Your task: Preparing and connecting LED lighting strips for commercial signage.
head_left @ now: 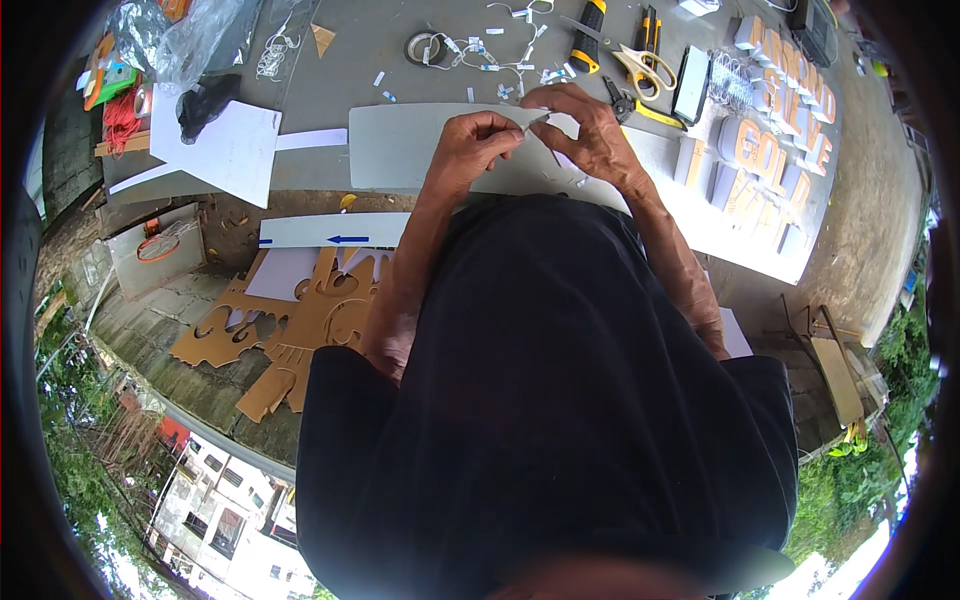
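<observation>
Over a pale grey-white sheet (390, 145) my two hands are close together. The fingers of my left hand (470, 150) are pinched, pointing right toward the other hand. My right hand (592, 140) pinches too, thumb and forefinger curled around a small, thin, pale piece (537, 121) between the hands. Its kind is too small to make out, and whether the left fingertips grip it as well is unclear. Just beyond lies a wired string of small white light modules (482, 66), with loose white bits around it. A roll of black tape (424, 49) sits to its left.
Scissors (660, 84), pliers (619, 100) and yellow-black hand tools (588, 38) lie at the back right. Thick cut-out letters (765, 150) stand on a white sheet at right. White paper (235, 150) and clear plastic (190, 45) are at left. Brown cut-out boards (325, 300) lie below.
</observation>
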